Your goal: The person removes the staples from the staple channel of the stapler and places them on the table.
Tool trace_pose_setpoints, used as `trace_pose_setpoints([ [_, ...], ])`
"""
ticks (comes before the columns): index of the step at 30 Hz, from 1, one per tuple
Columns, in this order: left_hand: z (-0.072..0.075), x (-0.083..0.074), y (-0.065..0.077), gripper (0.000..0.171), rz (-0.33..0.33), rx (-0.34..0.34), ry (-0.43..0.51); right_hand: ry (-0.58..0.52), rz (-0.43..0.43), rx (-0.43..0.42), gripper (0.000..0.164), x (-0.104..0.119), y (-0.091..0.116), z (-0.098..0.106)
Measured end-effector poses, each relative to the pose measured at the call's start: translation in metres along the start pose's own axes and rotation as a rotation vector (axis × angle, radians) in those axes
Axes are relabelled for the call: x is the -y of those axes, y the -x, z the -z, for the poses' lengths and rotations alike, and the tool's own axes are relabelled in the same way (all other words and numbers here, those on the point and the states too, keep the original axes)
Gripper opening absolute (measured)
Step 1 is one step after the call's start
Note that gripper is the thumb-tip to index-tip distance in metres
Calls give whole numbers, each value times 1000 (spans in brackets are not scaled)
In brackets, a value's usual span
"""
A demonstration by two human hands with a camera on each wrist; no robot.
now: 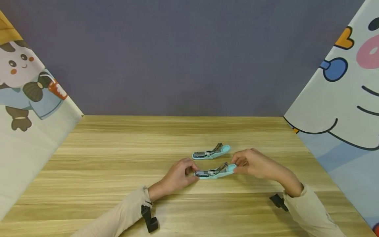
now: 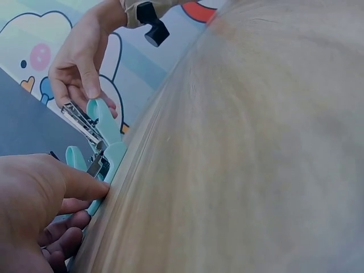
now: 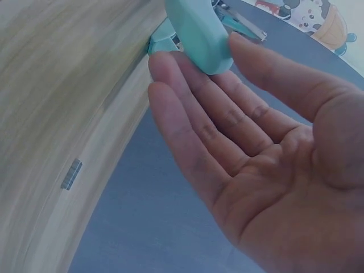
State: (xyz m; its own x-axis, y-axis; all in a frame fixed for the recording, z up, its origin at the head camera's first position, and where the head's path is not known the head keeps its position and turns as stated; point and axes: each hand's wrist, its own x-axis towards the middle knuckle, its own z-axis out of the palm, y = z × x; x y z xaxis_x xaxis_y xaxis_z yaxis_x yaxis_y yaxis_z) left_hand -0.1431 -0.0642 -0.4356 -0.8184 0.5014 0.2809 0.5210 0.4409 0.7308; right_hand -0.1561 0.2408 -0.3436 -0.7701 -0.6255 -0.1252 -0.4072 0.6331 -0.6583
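Two mint-green staplers lie on the wooden table with their covers folded back and metal parts exposed. At the left end of the nearer stapler (image 1: pixel 211 174), my left hand (image 1: pixel 177 176) pinches its base between thumb and fingers. My right hand (image 1: pixel 254 164) holds the raised cover end of that same stapler. In the right wrist view, the thumb and fingertips meet the rounded green cover (image 3: pixel 199 37). The farther stapler (image 1: pixel 211 153) rests just behind, touched by neither hand. The left wrist view shows the left fingers (image 2: pixel 85 185) hiding part of the base.
The wood-grain table (image 1: pixel 118 148) ends at a dark grey back panel (image 1: pixel 183 59). Cartoon-printed panels stand at the left (image 1: pixel 29 98) and right (image 1: pixel 340 108). A small grey strip (image 3: pixel 71 174) lies on the table in the right wrist view.
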Motion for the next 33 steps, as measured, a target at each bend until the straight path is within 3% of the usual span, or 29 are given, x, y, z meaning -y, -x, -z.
trace_pose_setpoints([
  [5, 0, 0, 0, 19, 8, 0, -10, 32, -12, -17, 23, 0, 2, 2],
  [11, -2, 2, -1, 19, -3, 4, -8, 139, -1, -246, 12, 18, 7, 0],
  [15, -3, 3, -1, 19, -13, 6, -6, 93, 29, -319, 11, 34, 7, -7],
  [18, -2, 4, 0, 19, -6, -5, -7, -51, 51, -267, 15, 45, 0, -18],
  [23, -2, 6, -2, 18, -7, 0, -8, -398, 48, -123, 27, 52, -14, -45],
  [28, -3, 7, -4, 16, -25, 10, -21, -737, -19, -38, 41, 52, -24, -71],
  [33, -3, 8, -3, 17, -28, -11, -30, -946, -92, 13, 47, 49, -28, -84],
])
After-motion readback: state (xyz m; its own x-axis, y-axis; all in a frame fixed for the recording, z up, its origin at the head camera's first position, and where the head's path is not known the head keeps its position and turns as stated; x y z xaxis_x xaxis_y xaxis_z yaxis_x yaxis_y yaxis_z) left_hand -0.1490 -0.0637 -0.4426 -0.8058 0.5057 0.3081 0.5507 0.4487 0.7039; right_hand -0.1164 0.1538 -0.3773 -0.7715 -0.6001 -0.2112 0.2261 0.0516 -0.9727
